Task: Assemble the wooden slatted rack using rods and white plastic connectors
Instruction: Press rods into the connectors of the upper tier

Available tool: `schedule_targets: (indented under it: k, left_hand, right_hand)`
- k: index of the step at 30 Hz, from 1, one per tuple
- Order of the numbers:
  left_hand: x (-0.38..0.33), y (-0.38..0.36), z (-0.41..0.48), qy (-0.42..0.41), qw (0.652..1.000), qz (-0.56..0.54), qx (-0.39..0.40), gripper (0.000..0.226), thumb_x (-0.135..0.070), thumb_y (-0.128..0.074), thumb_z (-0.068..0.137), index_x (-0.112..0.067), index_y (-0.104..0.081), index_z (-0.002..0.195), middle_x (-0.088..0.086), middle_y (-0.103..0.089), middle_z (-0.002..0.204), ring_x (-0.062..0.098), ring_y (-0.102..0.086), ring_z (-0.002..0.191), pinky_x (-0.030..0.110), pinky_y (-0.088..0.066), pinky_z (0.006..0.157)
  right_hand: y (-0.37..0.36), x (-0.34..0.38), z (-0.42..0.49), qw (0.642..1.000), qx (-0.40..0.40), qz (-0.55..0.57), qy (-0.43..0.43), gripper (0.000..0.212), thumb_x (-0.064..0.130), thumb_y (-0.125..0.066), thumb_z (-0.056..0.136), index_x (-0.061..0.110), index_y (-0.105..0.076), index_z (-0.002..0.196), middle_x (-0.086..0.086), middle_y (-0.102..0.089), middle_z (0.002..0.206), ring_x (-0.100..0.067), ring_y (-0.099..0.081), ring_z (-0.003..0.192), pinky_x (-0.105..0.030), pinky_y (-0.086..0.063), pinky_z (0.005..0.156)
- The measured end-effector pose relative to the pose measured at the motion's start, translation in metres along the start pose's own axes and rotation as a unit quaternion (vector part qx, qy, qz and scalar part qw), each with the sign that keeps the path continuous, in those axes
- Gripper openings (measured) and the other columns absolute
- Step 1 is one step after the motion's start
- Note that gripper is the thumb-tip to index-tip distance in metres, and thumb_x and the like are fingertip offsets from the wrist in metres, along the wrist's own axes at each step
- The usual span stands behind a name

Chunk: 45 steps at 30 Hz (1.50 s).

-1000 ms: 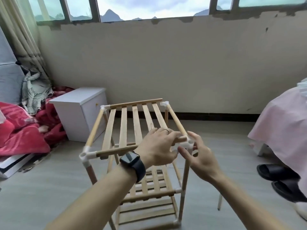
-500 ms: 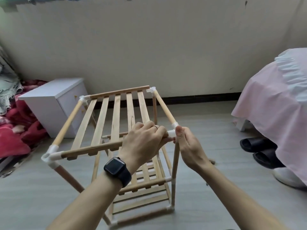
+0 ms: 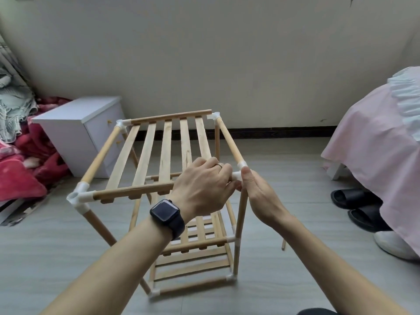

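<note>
A pale plaster wall [image 3: 227, 53] fills the back of the room above a grey plank floor [image 3: 45, 258]. At the right edge hangs a pink bed cover [image 3: 375, 144]. At the left edge lies a heap of red blankets [image 3: 20, 183], with a white bedside cabinet [image 3: 68, 133] just beside it.

The wooden slatted rack [image 3: 168, 144] stands on the floor in the middle, between cabinet and bed. It shows three slatted tiers, one above the other. Its near left upright slants outward instead of standing straight.

The left hand [image 3: 202, 187] reaches over the top tier and clasps the right end of the near front rail, its fingers curled over the wood. The right hand [image 3: 261, 196] grasps the near right corner connector [image 3: 236, 176]. Its thumb lies against the white plastic, and its fingertips meet those of the left hand beneath it.

A pair of black slippers [image 3: 354, 198] sits under the edge of the bed cover, with a white shoe [image 3: 395, 244] nearer the camera. A loose rod [image 3: 283, 244] lies on the floor to the right of the rack, partly hidden by the right forearm.

White connectors also join the other top corners: near left [image 3: 78, 196], far left [image 3: 121, 125] and far right [image 3: 216, 115]. A dark smartwatch [image 3: 164, 211] sits on the left wrist, and a ring [image 3: 219, 165] on one left finger
</note>
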<state>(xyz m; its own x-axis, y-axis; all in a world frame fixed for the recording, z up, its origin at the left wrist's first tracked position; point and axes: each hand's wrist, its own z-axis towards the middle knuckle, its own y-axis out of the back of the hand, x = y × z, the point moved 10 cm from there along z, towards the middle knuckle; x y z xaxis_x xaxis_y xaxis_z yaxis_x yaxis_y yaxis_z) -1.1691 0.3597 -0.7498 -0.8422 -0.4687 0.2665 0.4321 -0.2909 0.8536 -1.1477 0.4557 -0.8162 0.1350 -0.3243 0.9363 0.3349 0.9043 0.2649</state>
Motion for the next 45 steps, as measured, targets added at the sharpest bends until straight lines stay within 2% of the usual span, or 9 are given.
schedule_targets:
  k: [5,9,13,17,21,26,32,40,45]
  left_hand:
    - [0.047,0.009,-0.011,0.102,0.992,-0.068,-0.021,0.047,-0.050,-0.019,0.103,-0.022,-0.056,0.096,0.002,-0.058,0.119,0.017,-0.050,0.108,0.039,-0.041,0.087]
    - [0.109,-0.001,-0.042,0.199,0.972,-0.111,0.059,0.060,-0.062,-0.024,0.083,-0.029,-0.051,0.126,-0.005,-0.045,0.141,0.015,-0.039,0.125,0.040,-0.033,0.098]
    - [0.166,-0.004,-0.087,0.317,0.910,-0.207,0.170,0.066,-0.049,-0.043,0.072,-0.041,-0.050,0.137,0.000,-0.060,0.118,0.016,-0.049,0.108,0.038,-0.042,0.090]
    - [0.177,0.009,-0.093,0.333,0.909,-0.072,0.240,0.051,-0.025,-0.050,0.089,-0.047,-0.049,0.135,0.000,-0.058,0.129,0.022,-0.054,0.112,0.045,-0.048,0.099]
    - [0.135,0.024,-0.050,0.271,0.947,-0.047,0.165,0.045,-0.037,-0.048,0.097,-0.036,-0.048,0.141,-0.001,-0.046,0.148,0.022,-0.041,0.134,0.047,-0.028,0.114]
    - [0.053,0.013,0.025,0.156,0.974,-0.121,0.114,0.054,-0.041,-0.048,0.096,-0.039,-0.037,0.149,-0.003,-0.032,0.159,0.020,-0.033,0.142,0.041,-0.029,0.114]
    - [0.036,-0.026,0.086,0.043,0.986,-0.072,0.143,0.037,-0.048,-0.031,0.107,-0.051,-0.044,0.142,-0.005,-0.034,0.160,0.018,-0.023,0.149,0.046,-0.023,0.118]
    - [0.043,-0.058,0.080,0.081,0.973,-0.179,0.124,0.071,-0.070,-0.001,0.085,-0.045,-0.050,0.131,-0.005,-0.035,0.152,0.023,-0.051,0.122,0.044,-0.051,0.089]
    - [0.043,-0.054,0.082,0.069,0.976,-0.177,0.103,0.068,-0.065,-0.007,0.087,-0.040,-0.053,0.129,-0.001,-0.039,0.150,0.024,-0.055,0.112,0.031,-0.043,0.075]
  right_hand:
    - [-0.010,-0.002,-0.009,0.996,0.027,0.064,-0.053,0.057,0.059,-0.030,0.095,0.025,-0.074,0.105,0.007,-0.076,0.102,-0.006,-0.068,0.099,-0.033,-0.046,0.084]
    - [-0.061,0.017,-0.021,0.984,0.171,0.033,-0.048,0.048,0.055,-0.042,0.094,0.028,-0.075,0.116,0.011,-0.074,0.117,-0.002,-0.066,0.111,-0.032,-0.049,0.095]
    - [-0.099,0.044,-0.036,0.953,0.298,-0.052,0.030,0.036,0.054,-0.058,0.094,0.040,-0.067,0.126,0.022,-0.070,0.120,0.000,-0.066,0.110,-0.024,-0.054,0.093]
    - [-0.014,0.069,0.004,0.993,0.023,-0.046,0.110,0.010,0.034,-0.065,0.096,0.028,-0.071,0.102,0.015,-0.072,0.093,0.001,-0.068,0.088,-0.014,-0.052,0.073]
    - [0.094,0.048,0.033,0.954,-0.269,-0.128,0.038,0.036,0.052,-0.056,0.089,0.024,-0.059,0.111,0.003,-0.058,0.111,-0.013,-0.056,0.103,-0.011,-0.039,0.081]
    - [0.058,-0.017,0.056,0.985,-0.046,-0.005,-0.164,0.041,0.048,-0.042,0.106,0.016,-0.067,0.107,-0.014,-0.071,0.107,-0.024,-0.067,0.098,-0.037,-0.048,0.082]
    - [0.039,-0.020,0.029,0.990,-0.055,0.056,-0.113,0.045,0.045,-0.042,0.104,0.010,-0.070,0.098,-0.004,-0.063,0.086,-0.017,-0.059,0.083,-0.029,-0.044,0.074]
    - [0.042,-0.018,0.007,0.992,-0.063,0.083,-0.076,0.059,0.059,-0.037,0.094,0.007,-0.064,0.101,0.001,-0.055,0.087,0.003,-0.053,0.071,-0.024,-0.044,0.076]
    - [0.038,-0.019,0.006,0.994,-0.060,0.060,-0.067,0.049,0.051,-0.036,0.105,0.013,-0.065,0.102,0.001,-0.055,0.088,0.006,-0.054,0.073,-0.021,-0.046,0.074]
